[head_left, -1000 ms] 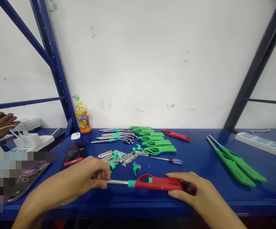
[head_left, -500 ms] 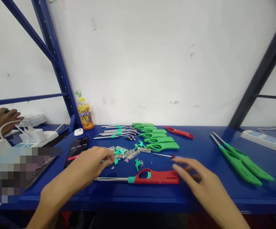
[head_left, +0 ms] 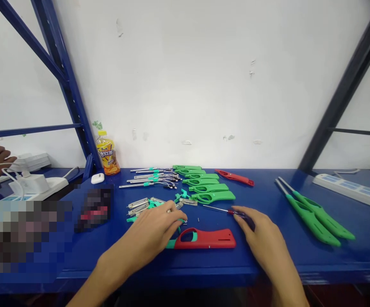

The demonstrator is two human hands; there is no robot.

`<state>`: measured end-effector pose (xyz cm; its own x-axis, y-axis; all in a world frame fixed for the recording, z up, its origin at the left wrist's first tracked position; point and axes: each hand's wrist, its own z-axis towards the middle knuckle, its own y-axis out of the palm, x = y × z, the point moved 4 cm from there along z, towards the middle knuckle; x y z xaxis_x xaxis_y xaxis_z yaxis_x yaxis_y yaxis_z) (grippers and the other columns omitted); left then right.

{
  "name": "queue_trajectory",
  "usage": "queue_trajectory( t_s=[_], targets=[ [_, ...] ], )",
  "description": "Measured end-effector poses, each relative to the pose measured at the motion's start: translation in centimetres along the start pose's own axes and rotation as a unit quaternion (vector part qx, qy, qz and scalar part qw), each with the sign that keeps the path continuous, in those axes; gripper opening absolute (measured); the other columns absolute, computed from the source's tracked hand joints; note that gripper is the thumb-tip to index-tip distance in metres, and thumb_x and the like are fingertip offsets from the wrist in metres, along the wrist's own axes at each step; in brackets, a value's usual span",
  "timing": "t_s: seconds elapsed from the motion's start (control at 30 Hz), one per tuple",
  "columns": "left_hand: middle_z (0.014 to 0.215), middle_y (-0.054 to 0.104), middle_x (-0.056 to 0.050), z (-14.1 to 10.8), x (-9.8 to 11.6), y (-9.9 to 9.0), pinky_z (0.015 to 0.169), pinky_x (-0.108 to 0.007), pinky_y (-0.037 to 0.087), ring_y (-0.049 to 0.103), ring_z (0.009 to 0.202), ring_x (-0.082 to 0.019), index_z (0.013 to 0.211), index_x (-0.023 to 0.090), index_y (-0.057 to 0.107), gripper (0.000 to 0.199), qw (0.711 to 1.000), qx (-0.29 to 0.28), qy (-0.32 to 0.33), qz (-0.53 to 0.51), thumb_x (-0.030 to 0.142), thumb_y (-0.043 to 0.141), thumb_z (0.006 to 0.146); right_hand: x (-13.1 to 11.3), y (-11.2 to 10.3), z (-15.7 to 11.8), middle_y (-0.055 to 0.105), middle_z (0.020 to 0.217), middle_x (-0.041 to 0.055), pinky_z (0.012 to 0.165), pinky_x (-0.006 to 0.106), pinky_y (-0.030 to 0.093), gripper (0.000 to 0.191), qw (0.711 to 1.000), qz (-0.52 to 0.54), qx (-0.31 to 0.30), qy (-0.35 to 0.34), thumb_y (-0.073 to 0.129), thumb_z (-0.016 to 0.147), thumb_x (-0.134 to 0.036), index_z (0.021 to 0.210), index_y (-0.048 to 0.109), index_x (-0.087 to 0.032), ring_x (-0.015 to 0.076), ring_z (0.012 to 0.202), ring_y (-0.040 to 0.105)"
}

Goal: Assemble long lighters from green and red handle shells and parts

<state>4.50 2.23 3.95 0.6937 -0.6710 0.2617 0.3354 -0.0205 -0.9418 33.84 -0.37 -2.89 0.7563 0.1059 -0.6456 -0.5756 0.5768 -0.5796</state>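
My right hand (head_left: 261, 228) has its fingers closed on the dark red handle of a screwdriver (head_left: 217, 208), whose thin shaft points left along the table. My left hand (head_left: 157, 226) is over the small parts, fingertips pinched together at the table; what they hold, if anything, I cannot make out. It hides the metal tube of a red long-necked lighter (head_left: 205, 239), which lies flat between my hands with a teal trigger in its loop. Behind my left hand lie clear fuel tanks (head_left: 138, 204) and teal plastic pieces (head_left: 182, 194), partly covered.
Several green lighter shells (head_left: 213, 196) and a red shell (head_left: 236, 176) lie behind, beside metal tubes with wires (head_left: 143, 184). Two green lighters (head_left: 319, 217) and a power strip (head_left: 351, 192) are at right. A drink bottle (head_left: 108, 155) and white case (head_left: 97, 178) stand at left.
My left hand has moved right, over the small parts and the lighter's tube. My right hand has moved from beside the red lighter onto the screwdriver's handle. The view has shifted slightly.
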Motion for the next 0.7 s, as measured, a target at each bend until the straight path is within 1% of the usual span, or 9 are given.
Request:
queue_trajectory(
  t_s=[0.07, 0.17, 0.23, 0.37, 0.47, 0.57, 0.63, 0.7],
  targets=[
    [0.112, 0.068, -0.007, 0.5, 0.4, 0.7, 0.078, -0.034, 0.046, 0.068, 0.091, -0.024, 0.117, 0.025, 0.075, 0.033, 0.999, 0.022, -0.012, 0.021, 0.022, 0.043, 0.113, -0.2, -0.4, 0.2, 0.084, 0.113, 0.009, 0.099, 0.057, 0.055, 0.036, 1.0, 0.015, 0.003, 0.01, 0.059, 0.093, -0.051, 0.105, 0.085, -0.029, 0.0394, 0.109, 0.076],
    [0.113, 0.069, -0.006, 1.1, 0.3, 1.4, 0.078, -0.034, 0.046, 0.068, 0.09, -0.023, 0.11, 0.023, 0.076, 0.028, 0.999, 0.038, -0.016, 0.019, 0.025, 0.048, 0.113, -0.7, -0.8, 0.3, 0.085, 0.107, 0.0074, 0.091, 0.049, 0.057, 0.032, 0.999, 0.048, 0.001, 0.015, 0.062, 0.092, -0.052, 0.095, 0.085, -0.03, 0.0354, 0.1, 0.078],
    [0.113, 0.069, -0.005, 1.4, 0.2, 1.6, 0.077, -0.034, 0.046, 0.068, 0.09, -0.022, 0.108, 0.023, 0.077, 0.028, 0.999, 0.041, -0.02, 0.016, 0.026, 0.05, 0.113, -1.0, -1.0, 0.2, 0.085, 0.105, 0.0069, 0.089, 0.046, 0.058, 0.032, 0.997, 0.069, 0.005, 0.022, 0.064, 0.091, -0.053, 0.094, 0.085, -0.03, 0.0337, 0.096, 0.078],
    [0.113, 0.068, -0.005, 1.4, -0.1, 1.9, 0.078, -0.034, 0.047, 0.069, 0.09, -0.022, 0.108, 0.023, 0.078, 0.025, 0.999, 0.037, -0.03, 0.014, 0.027, 0.054, 0.112, -1.5, -1.5, 0.1, 0.084, 0.102, 0.0059, 0.087, 0.044, 0.06, 0.031, 0.993, 0.106, 0.02, 0.041, 0.07, 0.087, -0.055, 0.093, 0.085, -0.029, 0.0316, 0.089, 0.078],
    [0.117, 0.068, -0.006, 1.2, -0.2, 2.0, 0.079, -0.033, 0.048, 0.069, 0.092, -0.022, 0.11, 0.024, 0.078, 0.026, 0.999, 0.031, -0.03, 0.018, 0.022, 0.053, 0.11, -1.8, -2.0, -0.1, 0.084, 0.101, 0.0065, 0.086, 0.043, 0.06, 0.03, 0.99, 0.127, 0.033, 0.048, 0.072, 0.086, -0.055, 0.09, 0.085, -0.028, 0.0312, 0.09, 0.078],
    [0.119, 0.067, -0.008, 0.9, -0.1, 2.0, 0.074, -0.034, 0.045, 0.068, 0.088, -0.023, 0.117, 0.023, 0.078, 0.034, 0.998, 0.026, -0.035, 0.034, 0.01, 0.049, 0.106, -1.8, -2.4, -0.2, 0.083, 0.103, 0.0075, 0.088, 0.042, 0.061, 0.031, 0.986, 0.146, 0.058, 0.055, 0.073, 0.088, -0.055, 0.091, 0.084, -0.027, 0.0314, 0.095, 0.077],
    [0.119, 0.066, -0.009, 0.7, 0.1, 2.0, 0.071, -0.034, 0.044, 0.068, 0.086, -0.024, 0.119, 0.023, 0.077, 0.034, 0.998, 0.025, -0.038, 0.043, 0.011, 0.047, 0.106, -1.6, -2.7, -0.4, 0.083, 0.105, 0.0078, 0.091, 0.043, 0.061, 0.031, 0.982, 0.159, 0.078, 0.06, 0.074, 0.089, -0.055, 0.093, 0.084, -0.026, 0.0316, 0.099, 0.076],
    [0.118, 0.066, -0.009, 0.7, 0.2, 2.0, 0.072, -0.035, 0.044, 0.068, 0.089, -0.025, 0.117, 0.023, 0.077, 0.03, 0.998, 0.022, -0.034, 0.048, 0.018, 0.049, 0.109, -1.3, -2.8, -0.5, 0.082, 0.108, 0.0083, 0.093, 0.043, 0.06, 0.031, 0.978, 0.174, 0.093, 0.066, 0.075, 0.09, -0.055, 0.095, 0.083, -0.025, 0.0317, 0.103, 0.075]
  ],
)
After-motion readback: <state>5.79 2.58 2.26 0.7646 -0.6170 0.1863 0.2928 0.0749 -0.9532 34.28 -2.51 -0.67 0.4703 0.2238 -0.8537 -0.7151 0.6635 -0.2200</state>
